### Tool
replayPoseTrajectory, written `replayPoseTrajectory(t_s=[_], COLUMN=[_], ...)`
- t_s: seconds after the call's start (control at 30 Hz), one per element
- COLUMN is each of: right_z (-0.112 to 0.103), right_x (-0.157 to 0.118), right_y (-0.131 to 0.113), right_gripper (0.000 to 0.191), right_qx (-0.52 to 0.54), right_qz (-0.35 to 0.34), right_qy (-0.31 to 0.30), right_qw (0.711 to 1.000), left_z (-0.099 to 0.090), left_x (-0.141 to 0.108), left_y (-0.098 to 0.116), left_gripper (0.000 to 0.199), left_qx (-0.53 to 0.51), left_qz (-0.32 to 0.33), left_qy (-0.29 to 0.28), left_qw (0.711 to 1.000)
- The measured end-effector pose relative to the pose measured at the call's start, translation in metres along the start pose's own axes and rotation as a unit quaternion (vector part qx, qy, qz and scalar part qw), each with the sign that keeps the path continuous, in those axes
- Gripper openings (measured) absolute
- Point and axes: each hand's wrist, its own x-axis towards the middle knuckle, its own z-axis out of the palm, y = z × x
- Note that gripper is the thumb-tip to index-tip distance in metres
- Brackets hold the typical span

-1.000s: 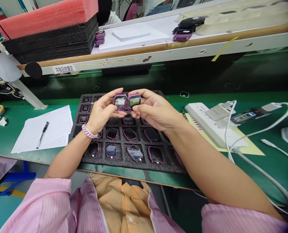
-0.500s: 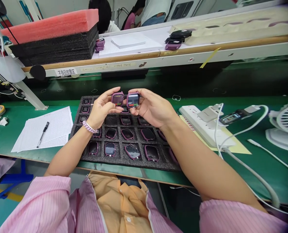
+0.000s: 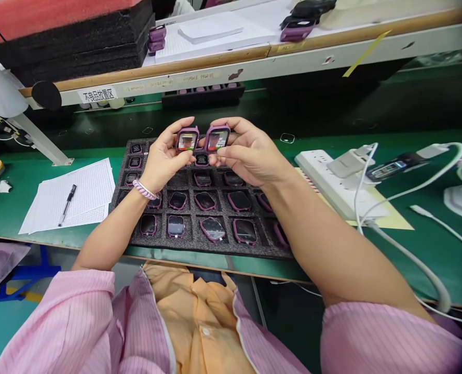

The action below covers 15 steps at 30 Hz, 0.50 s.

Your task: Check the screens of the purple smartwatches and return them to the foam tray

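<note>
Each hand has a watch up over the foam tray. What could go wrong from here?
The left hand and right hand hold the left watch and right watch close together, so their cases might knock.

Either watch, gripped by the fingers above the foam tray, could slip and strike the other watches lying there.

The right forearm looks close to the thick white cable, and might snag it.

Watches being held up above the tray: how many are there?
2. The left hand has one purple watch in its grip; the right hand grips another purple watch. The tray holds more, some partly hidden, not counted here.
</note>
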Motion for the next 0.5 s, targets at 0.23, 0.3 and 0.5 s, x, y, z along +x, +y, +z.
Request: replayPoseTrajectory(t_s=[0.23, 0.3, 0.5], right_z=[0.0005, 0.0003, -0.0011], right_x=[-0.0005, -0.0003, 0.0006], right_y=[-0.0010, -0.0008, 0.0009], right_gripper=[0.066, 0.065, 0.060], right_qx=[0.004, 0.009, 0.009], right_qz=[-0.015, -0.018, -0.032], right_qy=[-0.010, -0.008, -0.018], right_qw=[1.000, 1.000, 0.999], left_z=[0.0007, 0.0004, 0.0010], left_x=[0.0003, 0.0003, 0.0003], left_y=[0.0023, 0.0026, 0.0037], left_gripper=[0.066, 0.065, 0.063], left_qx=[0.001, 0.002, 0.003], left_qz=[-0.003, -0.005, 0.004], left_qy=[0.007, 0.009, 0.008], left_qw=[1.000, 1.000, 1.000])
